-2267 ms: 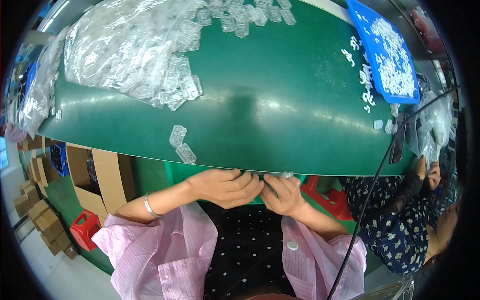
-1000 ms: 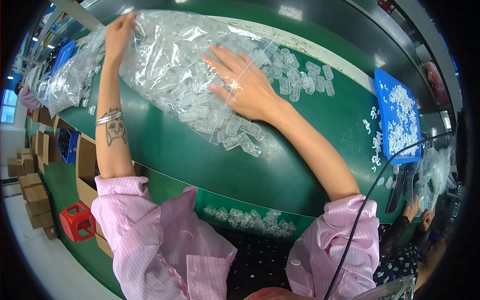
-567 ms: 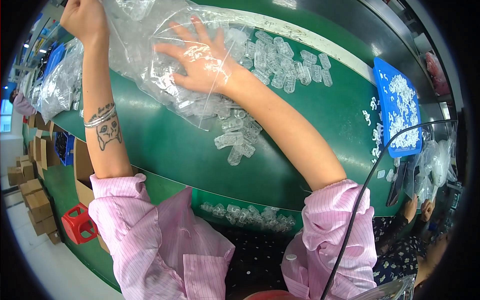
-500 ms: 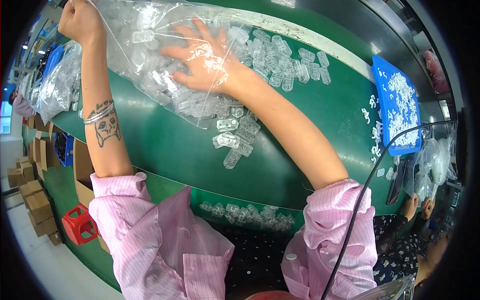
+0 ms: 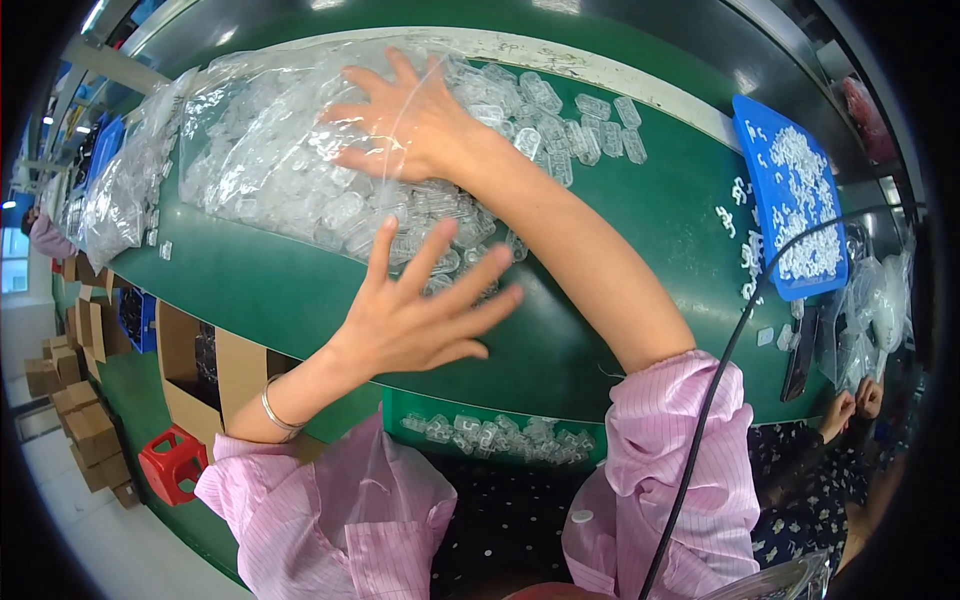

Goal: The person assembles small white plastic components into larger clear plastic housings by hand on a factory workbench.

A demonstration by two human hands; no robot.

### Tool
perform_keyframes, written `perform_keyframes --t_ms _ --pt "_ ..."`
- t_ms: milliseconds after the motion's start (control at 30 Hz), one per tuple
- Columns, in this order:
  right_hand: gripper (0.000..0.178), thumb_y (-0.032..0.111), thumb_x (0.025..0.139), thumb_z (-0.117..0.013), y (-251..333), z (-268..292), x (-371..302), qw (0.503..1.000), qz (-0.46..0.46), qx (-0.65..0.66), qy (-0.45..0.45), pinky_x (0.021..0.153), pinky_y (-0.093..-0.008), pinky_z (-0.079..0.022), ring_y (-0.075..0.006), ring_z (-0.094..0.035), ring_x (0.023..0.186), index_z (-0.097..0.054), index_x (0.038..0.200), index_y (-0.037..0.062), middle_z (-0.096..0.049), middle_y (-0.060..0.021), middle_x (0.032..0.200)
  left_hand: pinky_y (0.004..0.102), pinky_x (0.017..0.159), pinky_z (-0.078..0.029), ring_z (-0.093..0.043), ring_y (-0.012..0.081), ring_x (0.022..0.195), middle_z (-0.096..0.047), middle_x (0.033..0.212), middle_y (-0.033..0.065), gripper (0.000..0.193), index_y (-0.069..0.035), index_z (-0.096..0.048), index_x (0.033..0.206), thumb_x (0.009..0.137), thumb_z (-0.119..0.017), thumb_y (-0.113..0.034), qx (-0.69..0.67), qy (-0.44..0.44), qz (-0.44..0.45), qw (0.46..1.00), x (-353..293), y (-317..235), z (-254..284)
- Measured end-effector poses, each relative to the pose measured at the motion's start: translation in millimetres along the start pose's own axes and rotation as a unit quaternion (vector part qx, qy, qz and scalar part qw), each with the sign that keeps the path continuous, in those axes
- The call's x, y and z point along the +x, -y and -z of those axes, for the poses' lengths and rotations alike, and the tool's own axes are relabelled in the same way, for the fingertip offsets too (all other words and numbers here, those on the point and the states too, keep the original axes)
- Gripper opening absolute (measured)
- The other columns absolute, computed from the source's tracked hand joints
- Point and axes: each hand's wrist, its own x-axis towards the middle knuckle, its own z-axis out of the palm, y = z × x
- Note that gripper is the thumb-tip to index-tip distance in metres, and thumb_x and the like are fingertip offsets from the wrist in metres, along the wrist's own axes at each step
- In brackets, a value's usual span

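Note:
A large clear plastic bag [image 5: 240,120] full of small transparent oblong plastic parts lies flat on the green table [image 5: 420,330]. My right hand [image 5: 405,120] is inside the bag's mouth under the film, fingers spread over the parts. Just in front of the bag, my left hand [image 5: 425,305] hovers with its fingers stretched apart, holding nothing and slightly blurred. It partly hides a few loose parts on the table. More loose transparent parts [image 5: 560,130] spill out beyond my right wrist.
To the right stands a blue tray [image 5: 745,150] with small white pieces; more lie beside it. A black cable [image 5: 705,430] crosses in front of my right sleeve. A green tray [image 5: 400,425] with clear parts sits at my lap. A co-worker's hands [image 5: 855,402] show at far right.
My left hand has let go of the bag's far left corner and come down toward me, opening. The bag has settled flat. My right hand stays spread in nearly the same place.

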Motion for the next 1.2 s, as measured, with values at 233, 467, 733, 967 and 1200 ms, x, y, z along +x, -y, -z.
perform_keyframes --t_ms 233,467,733,967,1200 --pt "0.043 0.051 0.09 -0.049 -12.8 34.9 -53.0 0.996 0.006 0.028 0.08 0.107 -0.0645 -0.023 -0.0369 -0.035 0.133 -0.064 0.121 0.0237 -0.052 -0.0115 0.133 0.0605 0.108 -0.017 -0.03 0.042 0.134 -0.037 0.145 0.0177 0.059 -0.021 -0.056 0.13 0.081 -0.06 -0.054 -0.022 0.119 0.062 0.991 -17.0 8.0 -14.5" --pt "0.045 0.052 0.09 -0.05 -87.1 68.6 -94.4 0.989 -0.132 -0.021 -0.06 0.107 -0.0574 -0.022 -0.0363 -0.033 0.135 -0.062 0.125 0.0278 -0.047 -0.008 0.141 0.0604 0.105 -0.028 -0.026 0.0468 0.136 -0.031 0.15 0.0186 0.067 -0.03 -0.054 0.132 0.073 -0.064 -0.06 -0.096 0.072 0.022 0.992 28.1 12.0 -14.1" --pt "0.048 0.051 0.094 -0.045 -70.5 51.8 -139.5 0.988 -0.132 0.085 -0.012 0.11 -0.0534 -0.024 -0.0434 -0.035 0.133 -0.053 0.134 0.0249 -0.043 -0.0092 0.145 0.0603 0.103 -0.028 -0.033 0.0474 0.131 -0.036 0.146 0.0205 0.066 -0.021 -0.056 0.132 0.077 -0.062 -0.057 -0.061 0.101 0.009 0.993 34.8 16.2 -21.4" --pt "0.05 0.04 0.094 -0.05 -85.1 127.6 -242.3 0.947 -0.284 -0.122 -0.088 0.105 -0.0511 -0.031 -0.0439 -0.038 0.128 -0.051 0.129 0.0048 -0.043 -0.0191 0.141 0.0619 0.102 -0.029 -0.044 0.0433 0.124 -0.047 0.136 0.0202 0.059 -0.011 -0.06 0.122 0.089 -0.05 -0.058 -0.029 0.003 -0.048 0.998 27.2 11.8 -17.3" --pt "0.063 0.043 0.092 -0.056 -103.3 118.1 -302.3 0.916 -0.38 -0.119 -0.041 0.114 -0.0459 -0.022 -0.0421 -0.023 0.14 -0.044 0.137 0.0015 -0.034 -0.0212 0.148 0.0618 0.102 -0.03 -0.049 0.0371 0.122 -0.052 0.131 0.0169 0.057 -0.009 -0.062 0.119 0.09 -0.05 -0.056 -0.052 0.01 -0.132 0.99 74.1 -20.2 -17.0"
